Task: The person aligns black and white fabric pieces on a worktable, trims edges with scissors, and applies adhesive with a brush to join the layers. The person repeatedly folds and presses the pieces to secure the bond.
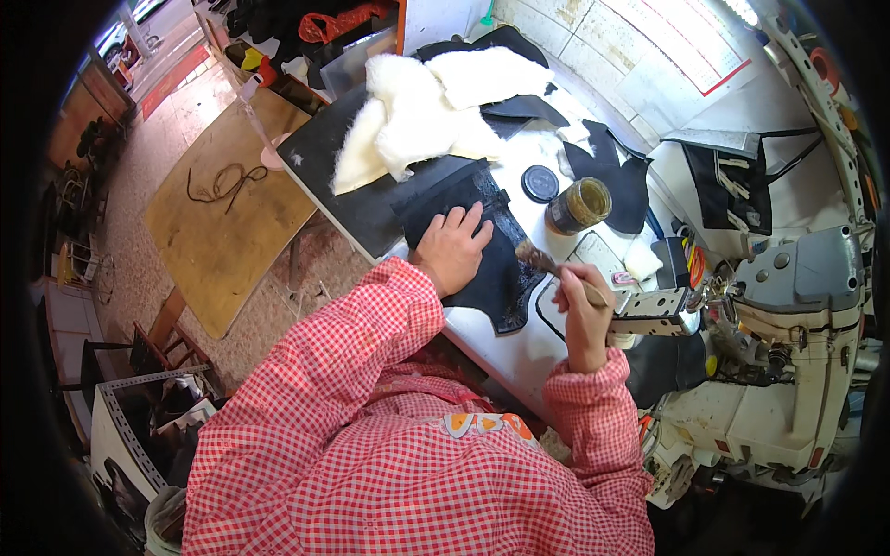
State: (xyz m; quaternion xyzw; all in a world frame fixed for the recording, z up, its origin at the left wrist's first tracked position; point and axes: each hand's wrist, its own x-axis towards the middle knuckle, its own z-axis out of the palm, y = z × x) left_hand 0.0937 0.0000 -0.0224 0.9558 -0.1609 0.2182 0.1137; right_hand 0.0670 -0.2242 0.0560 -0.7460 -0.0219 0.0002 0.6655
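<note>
My left hand (452,248) lies with its fingers spread on a black leather-like piece (482,295) on the white table (505,357). A shiny wet-looking strip runs along that piece's right edge. In my right hand (586,315) is a brush (538,257), its bristles down at the shiny edge. Behind the brush stands an open glass jar (578,207) with brownish contents, seemingly tilted by the lens. Its round black lid (540,183) rests just left of it.
White fleece pieces (408,120) are heaped at the far side over a black surface (324,157). More black cut pieces (616,181) lie beyond the jar. A sewing machine (788,306) occupies the right. A brown board (232,218) with a dark cord is at left.
</note>
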